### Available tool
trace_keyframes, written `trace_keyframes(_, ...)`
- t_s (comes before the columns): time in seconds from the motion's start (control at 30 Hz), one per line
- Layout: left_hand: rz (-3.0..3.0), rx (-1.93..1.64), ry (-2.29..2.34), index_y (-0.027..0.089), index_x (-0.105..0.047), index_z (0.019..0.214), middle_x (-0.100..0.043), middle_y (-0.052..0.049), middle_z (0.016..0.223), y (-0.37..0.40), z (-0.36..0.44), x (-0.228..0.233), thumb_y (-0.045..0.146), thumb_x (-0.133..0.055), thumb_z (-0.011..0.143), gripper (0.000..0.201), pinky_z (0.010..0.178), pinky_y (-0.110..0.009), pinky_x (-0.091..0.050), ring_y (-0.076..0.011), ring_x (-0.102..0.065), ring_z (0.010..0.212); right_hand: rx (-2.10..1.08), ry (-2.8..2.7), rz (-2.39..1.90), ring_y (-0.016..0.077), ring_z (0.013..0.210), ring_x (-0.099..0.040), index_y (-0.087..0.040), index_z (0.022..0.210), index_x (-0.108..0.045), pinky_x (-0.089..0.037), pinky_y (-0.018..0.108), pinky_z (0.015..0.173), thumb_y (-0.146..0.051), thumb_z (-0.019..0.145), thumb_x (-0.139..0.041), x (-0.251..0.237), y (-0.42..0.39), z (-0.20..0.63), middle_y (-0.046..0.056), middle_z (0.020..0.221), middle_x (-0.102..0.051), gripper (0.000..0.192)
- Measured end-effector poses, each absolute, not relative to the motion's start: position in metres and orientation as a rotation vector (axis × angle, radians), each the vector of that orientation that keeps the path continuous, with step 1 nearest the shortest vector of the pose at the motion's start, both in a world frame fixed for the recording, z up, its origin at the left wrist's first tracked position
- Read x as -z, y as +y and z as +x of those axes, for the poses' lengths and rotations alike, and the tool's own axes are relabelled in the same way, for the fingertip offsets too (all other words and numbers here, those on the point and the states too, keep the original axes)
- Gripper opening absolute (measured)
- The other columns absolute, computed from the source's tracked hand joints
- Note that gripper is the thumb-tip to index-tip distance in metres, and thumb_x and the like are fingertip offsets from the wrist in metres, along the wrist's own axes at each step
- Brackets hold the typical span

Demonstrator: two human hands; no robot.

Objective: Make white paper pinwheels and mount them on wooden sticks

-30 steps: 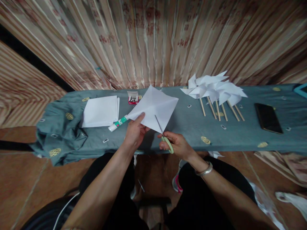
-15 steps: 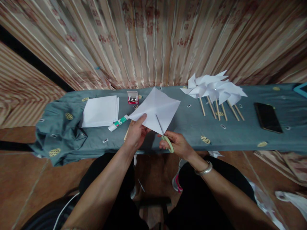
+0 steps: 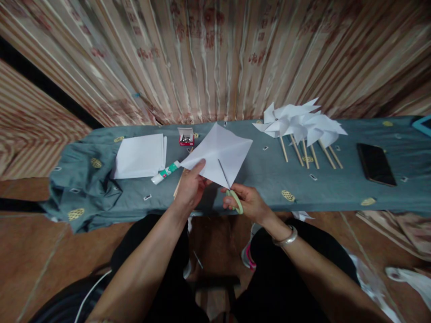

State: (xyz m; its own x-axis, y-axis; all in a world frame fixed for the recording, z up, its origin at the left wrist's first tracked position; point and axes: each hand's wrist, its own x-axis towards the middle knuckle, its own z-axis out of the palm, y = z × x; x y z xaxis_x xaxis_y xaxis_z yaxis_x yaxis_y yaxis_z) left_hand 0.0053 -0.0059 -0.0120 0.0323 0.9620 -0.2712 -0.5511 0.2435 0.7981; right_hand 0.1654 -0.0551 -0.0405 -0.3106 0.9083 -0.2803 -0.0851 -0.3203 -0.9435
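Right hand (image 3: 245, 199): just ahead of the person's knees, fingers curled round the scissors' handles, the nearer hand to the paper's near corner.
Scissors (image 3: 235, 202): pale green handles, slim dark metal blade; the long axis slants away from the right hand and leftward, from that corner toward the middle of the sheet. One blade shows on top; I can't make out the other from here.
Left hand (image 3: 191, 186): pinching the near left edge, thumb above, fingers beneath.
White square paper sheet (image 3: 229, 148): raised over the counter like a diamond, between and beyond both hands.
Left-hand side: white-and-green glue tube (image 3: 166, 172) just beside the sheet's left corner, then a stack of white paper (image 3: 139, 154).
Counter (image 3: 336, 190): draped in grey-green cloth, a black phone (image 3: 376, 164) toward its right.
Farther back: small red box of metal pins (image 3: 186, 141); white paper pinwheels on wooden sticks (image 3: 292, 123), before a beige patterned curtain (image 3: 222, 58).
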Motion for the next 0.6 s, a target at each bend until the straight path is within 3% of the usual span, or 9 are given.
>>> trace_keyframes(0.2, 0.558, -1.237, 0.932, 0.016, -0.066, 0.090, -0.074, -0.006, 0.085, -0.0066, 0.0055, 0.0116, 0.026, -0.068, 0.079, 0.015, 0.066, -0.025, -0.053, -0.0198, -0.071, 0.086, -1.692, -1.136, -1.196, 0.0087, 0.054, -0.058, -0.017, 0.086, -0.069, -0.046, 0.022, 0.053, -0.048, 0.056, -0.087, 0.0388, -0.0554, 0.1642, -0.002, 0.061, -0.067, 0.047)
trace_keyframes(0.6, 0.546, -1.263, 0.928, 0.016, -0.066, 0.091, -0.073, -0.004, 0.081, -0.0059, 0.0060, 0.0108, 0.024, -0.069, 0.079, 0.014, 0.060, -0.023, -0.050, -0.0160, -0.069, 0.074, -1.704, -1.096, -1.177, 0.0089, 0.051, -0.059, -0.018, 0.084, -0.069, -0.047, 0.021, 0.051, -0.048, 0.054, -0.088, 0.0369, -0.0554, 0.1620, -0.005, 0.054, -0.062, 0.046)
